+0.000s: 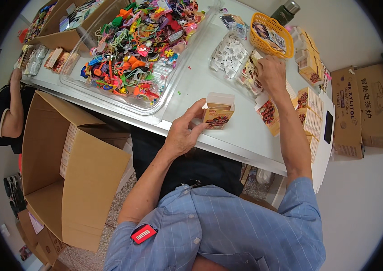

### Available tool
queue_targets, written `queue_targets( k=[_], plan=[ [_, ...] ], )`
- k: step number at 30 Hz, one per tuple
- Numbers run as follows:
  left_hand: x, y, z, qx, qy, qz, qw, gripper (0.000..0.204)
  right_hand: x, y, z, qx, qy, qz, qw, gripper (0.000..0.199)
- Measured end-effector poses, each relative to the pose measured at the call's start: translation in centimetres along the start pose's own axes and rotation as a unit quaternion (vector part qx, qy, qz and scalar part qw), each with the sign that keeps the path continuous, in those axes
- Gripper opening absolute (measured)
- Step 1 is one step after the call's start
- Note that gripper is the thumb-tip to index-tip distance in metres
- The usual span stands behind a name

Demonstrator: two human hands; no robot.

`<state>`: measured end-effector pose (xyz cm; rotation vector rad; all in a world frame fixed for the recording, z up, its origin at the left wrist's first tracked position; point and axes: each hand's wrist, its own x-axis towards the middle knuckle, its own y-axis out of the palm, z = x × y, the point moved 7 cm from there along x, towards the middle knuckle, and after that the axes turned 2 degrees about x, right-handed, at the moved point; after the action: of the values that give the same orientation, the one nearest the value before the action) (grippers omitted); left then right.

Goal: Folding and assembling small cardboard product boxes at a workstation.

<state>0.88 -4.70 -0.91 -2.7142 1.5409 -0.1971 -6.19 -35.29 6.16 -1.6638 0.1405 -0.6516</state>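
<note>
Left hand point(183, 131) grips upright open-topped small box point(218, 113); right hand point(270, 72) clutches packets point(251, 74).

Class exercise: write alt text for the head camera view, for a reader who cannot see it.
Seen from above, a person's left hand steadies a small open printed box on a white table, while the right hand reaches into a clear tray of small packets. A clear bin of colourful toys sits behind.

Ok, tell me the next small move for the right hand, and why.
Probably lift one item from the clear tray of small packets and carry it to the open small box: the right hand rests at the tray, and the left hand steadies the box, flaps up.
</note>
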Motion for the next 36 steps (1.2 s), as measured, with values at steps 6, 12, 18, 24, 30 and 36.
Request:
queue_targets(
  k=[6, 12, 18, 24, 30, 36],
  plan=[
    [0.0, 0.1, 0.5, -0.007, 0.009, -0.001, 1.000, 0.073, -1.0, -2.1, -0.9, 0.201, 0.064, -0.031, 0.977, 0.018],
    [-0.1, 0.0, 0.4, 0.000, 0.007, -0.003, 1.000, 0.073, -3.9, -3.8, 1.8, 0.569, 0.145, 0.065, 0.807, 0.017],
    [-0.1, 0.1, 0.9, -0.012, 0.010, -0.008, 1.000, 0.072, -5.8, -7.1, 8.8, 0.608, 0.023, 0.138, 0.782, 0.012],
    [0.0, 0.1, 0.2, 0.003, 0.002, 0.000, 1.000, 0.072, -6.1, -7.5, 12.2, 0.434, -0.139, 0.199, 0.868, 0.017],
    [-0.1, -0.1, 0.5, -0.003, -0.001, -0.003, 1.000, 0.073, -5.2, -9.1, 13.8, 0.299, -0.153, 0.244, 0.910, 0.022],
    [-0.2, -0.1, 0.5, 0.013, -0.007, 0.000, 1.000, 0.074, 1.7, -4.7, 5.8, 0.229, -0.020, 0.040, 0.972, 0.020]
  ],
)
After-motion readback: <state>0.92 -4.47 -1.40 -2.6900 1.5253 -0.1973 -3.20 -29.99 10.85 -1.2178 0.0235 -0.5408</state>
